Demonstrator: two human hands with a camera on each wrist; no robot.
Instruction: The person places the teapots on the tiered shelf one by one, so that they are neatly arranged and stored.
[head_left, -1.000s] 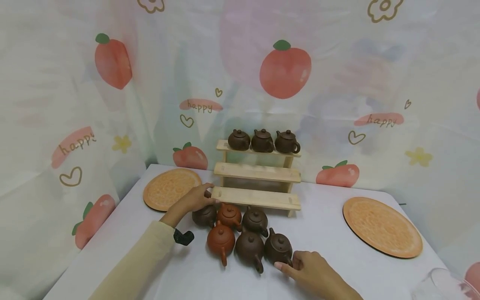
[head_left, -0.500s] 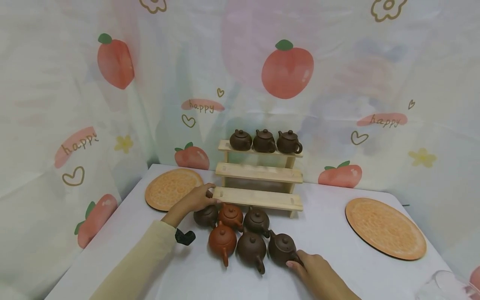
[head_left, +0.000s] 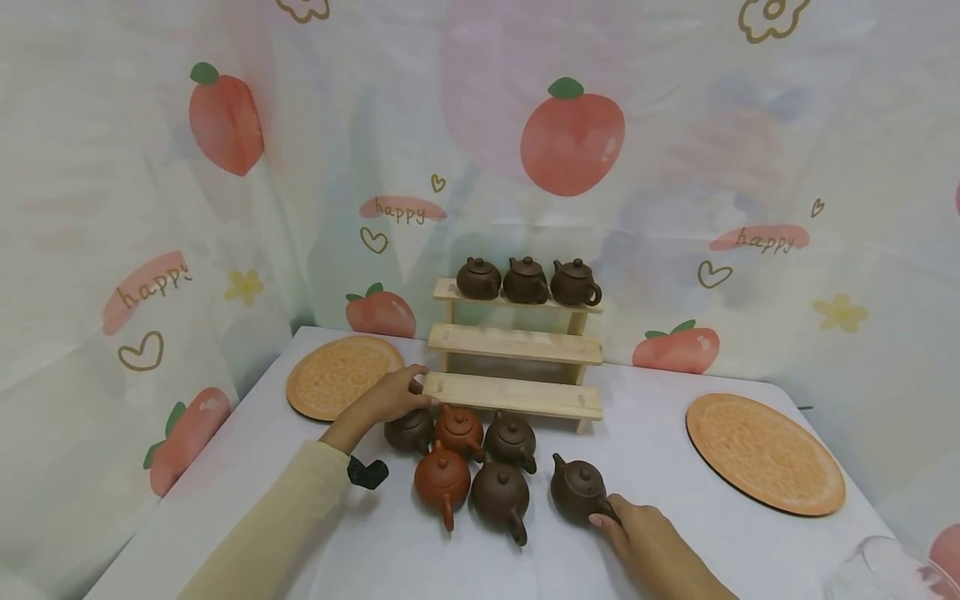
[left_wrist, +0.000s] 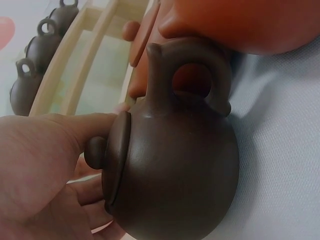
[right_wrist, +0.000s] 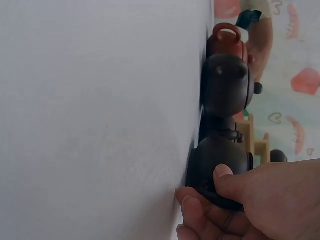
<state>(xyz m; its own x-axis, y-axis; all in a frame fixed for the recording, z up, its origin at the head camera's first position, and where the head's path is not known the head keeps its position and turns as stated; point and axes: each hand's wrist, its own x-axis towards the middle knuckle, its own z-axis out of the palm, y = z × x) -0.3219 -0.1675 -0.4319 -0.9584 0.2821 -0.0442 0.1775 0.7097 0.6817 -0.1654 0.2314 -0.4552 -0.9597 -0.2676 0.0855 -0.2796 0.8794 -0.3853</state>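
Note:
My left hand [head_left: 397, 396] reaches over a dark brown teapot [head_left: 408, 433] at the left of the group, thumb and fingers around its spout. In the left wrist view that teapot [left_wrist: 185, 160] has its looped handle away from the hand [left_wrist: 40, 165]; the fingertips are partly hidden behind the lid. At the right, my right hand [head_left: 645, 537] pinches the handle of another dark brown teapot [head_left: 579, 492], its spout pointing toward the shelf. In the right wrist view the thumb presses that pot [right_wrist: 212, 152] near its handle. Two reddish teapots [head_left: 442, 479] and two more brown ones [head_left: 501, 493] stand between.
A three-step wooden shelf [head_left: 513, 393] stands behind, with three small dark teapots [head_left: 525, 281] on its top step. Round orange-patterned mats [head_left: 765, 454] lie at the right and back left. A clear container [head_left: 877, 571] is at the front right. Fruit-printed cloth [head_left: 570, 146] hangs around.
My right hand has taken hold of the right brown teapot's handle and drawn the pot rightward, opening a gap beside the other pots. The left hand has stayed in place.

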